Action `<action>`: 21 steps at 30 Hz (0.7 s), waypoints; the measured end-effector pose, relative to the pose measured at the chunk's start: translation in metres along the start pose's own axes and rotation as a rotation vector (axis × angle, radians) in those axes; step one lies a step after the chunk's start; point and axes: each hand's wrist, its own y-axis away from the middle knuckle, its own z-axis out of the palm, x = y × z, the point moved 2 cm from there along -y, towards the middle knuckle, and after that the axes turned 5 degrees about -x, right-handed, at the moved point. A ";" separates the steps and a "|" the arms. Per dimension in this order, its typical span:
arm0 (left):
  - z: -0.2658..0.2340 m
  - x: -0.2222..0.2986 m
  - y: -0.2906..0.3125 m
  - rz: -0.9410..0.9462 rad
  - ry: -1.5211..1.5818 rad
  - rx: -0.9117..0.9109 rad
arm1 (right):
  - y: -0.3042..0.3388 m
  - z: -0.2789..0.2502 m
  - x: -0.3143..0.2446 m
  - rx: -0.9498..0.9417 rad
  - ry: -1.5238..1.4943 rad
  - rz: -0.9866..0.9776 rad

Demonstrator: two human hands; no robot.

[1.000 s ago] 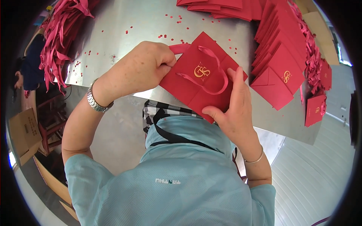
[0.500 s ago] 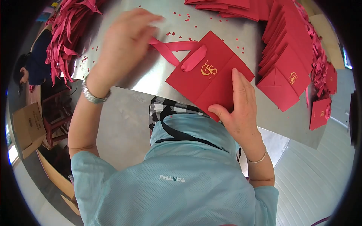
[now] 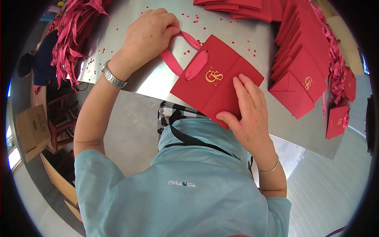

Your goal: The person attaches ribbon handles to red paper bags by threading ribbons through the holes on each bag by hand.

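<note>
A small red paper gift bag (image 3: 203, 94) with a gold emblem lies flat and slanted at the table's near edge. A pink ribbon handle (image 3: 170, 63) runs out from its upper left part. My left hand (image 3: 152, 33), with a metal watch at the wrist, is closed on the ribbon's far end and stretches it away from the bag. On the bag's lower right part lies my right hand (image 3: 250, 114), fingers stretched out and thumb spread apart. A thin bangle circles that wrist.
Red bags with pink ribbons (image 3: 75, 35) hang together at the table's far left. Stacked folded red bags (image 3: 298, 79) fan out on the right, beside more ribboned bags (image 3: 337, 122). Small red paper dots (image 3: 197, 21) are scattered over the metal table (image 3: 148, 85).
My left hand has closed on the ribbon, having been blurred and loosely curled before. The ribbon is drawn straighter. The bag has shifted slightly left, with my right hand still on it.
</note>
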 end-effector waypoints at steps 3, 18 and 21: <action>-0.011 -0.013 0.010 -0.068 0.235 0.097 | -0.006 -0.002 -0.002 0.006 -0.025 -0.030; -0.006 0.048 0.133 0.081 0.412 0.402 | 0.018 0.004 -0.024 -0.233 0.328 -0.256; -0.032 0.024 0.176 -0.291 0.461 0.759 | 0.016 -0.012 -0.023 -0.149 0.321 -0.309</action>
